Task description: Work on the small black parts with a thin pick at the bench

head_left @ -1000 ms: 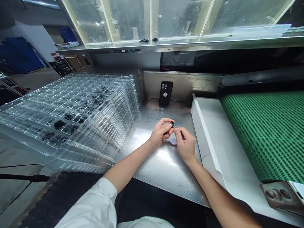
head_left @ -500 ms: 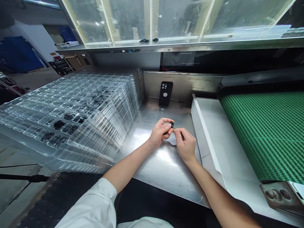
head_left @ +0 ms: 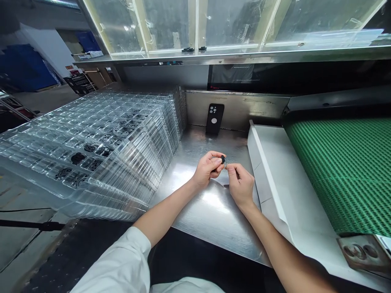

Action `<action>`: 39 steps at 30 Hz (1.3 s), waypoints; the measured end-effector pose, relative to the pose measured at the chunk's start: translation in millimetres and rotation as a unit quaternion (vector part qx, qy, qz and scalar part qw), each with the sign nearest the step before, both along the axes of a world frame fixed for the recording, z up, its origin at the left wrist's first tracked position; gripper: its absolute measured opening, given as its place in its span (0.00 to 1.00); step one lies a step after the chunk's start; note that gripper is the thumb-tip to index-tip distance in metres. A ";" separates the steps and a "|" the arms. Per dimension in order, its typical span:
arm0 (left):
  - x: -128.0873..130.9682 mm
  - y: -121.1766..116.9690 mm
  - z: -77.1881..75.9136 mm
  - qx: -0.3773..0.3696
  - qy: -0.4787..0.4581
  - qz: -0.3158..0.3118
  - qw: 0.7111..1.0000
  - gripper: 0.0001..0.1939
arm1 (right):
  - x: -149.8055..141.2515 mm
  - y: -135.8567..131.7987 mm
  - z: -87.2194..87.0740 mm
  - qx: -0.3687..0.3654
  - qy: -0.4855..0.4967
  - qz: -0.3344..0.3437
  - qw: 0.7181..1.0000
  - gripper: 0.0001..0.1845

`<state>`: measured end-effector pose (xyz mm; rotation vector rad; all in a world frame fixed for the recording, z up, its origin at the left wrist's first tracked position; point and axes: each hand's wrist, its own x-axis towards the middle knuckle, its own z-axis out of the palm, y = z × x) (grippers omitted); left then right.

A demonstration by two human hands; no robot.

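Observation:
My left hand [head_left: 209, 169] is closed, pinching a small black part [head_left: 222, 159] between thumb and forefinger. The part is dark and too small to name more exactly. Close beside it, my right hand [head_left: 240, 184] is closed, thumb and forefinger pressed together at what looks like a thin strand by the part. What those fingertips hold is too fine to make out. Both hands are above the steel work surface [head_left: 191, 162]. To their left stands a tall stack of clear plastic trays [head_left: 131, 150], with round black parts [head_left: 78, 158] in several pockets of the top tray.
A black phone [head_left: 215, 119] leans upright against the steel back wall. On the right, a white chute [head_left: 271, 162] with a raised edge lies beside a green conveyor belt [head_left: 339, 162]. A framed clear panel [head_left: 226, 28] hangs above. A stained metal block [head_left: 357, 252] sits at lower right.
The black part has turned slightly in my left fingers, showing more of its face. My right fingertips have shifted a little away from it. The whole view has moved slightly.

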<state>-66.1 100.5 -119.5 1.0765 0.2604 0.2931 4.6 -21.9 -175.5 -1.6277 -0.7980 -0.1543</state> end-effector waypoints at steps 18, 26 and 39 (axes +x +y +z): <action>-0.5 0.1 -0.1 -0.017 0.000 -0.017 1.000 0.26 | -0.1 -0.3 1.4 0.007 -0.008 0.013 1.000 0.20; 0.6 0.8 -0.5 -0.012 0.004 -0.025 1.000 0.27 | 0.1 0.5 1.0 0.014 0.009 0.027 1.000 0.20; 3.8 -2.0 -4.9 -0.016 0.071 -0.030 0.997 0.20 | -0.1 3.1 4.0 -0.006 0.108 0.030 0.994 0.27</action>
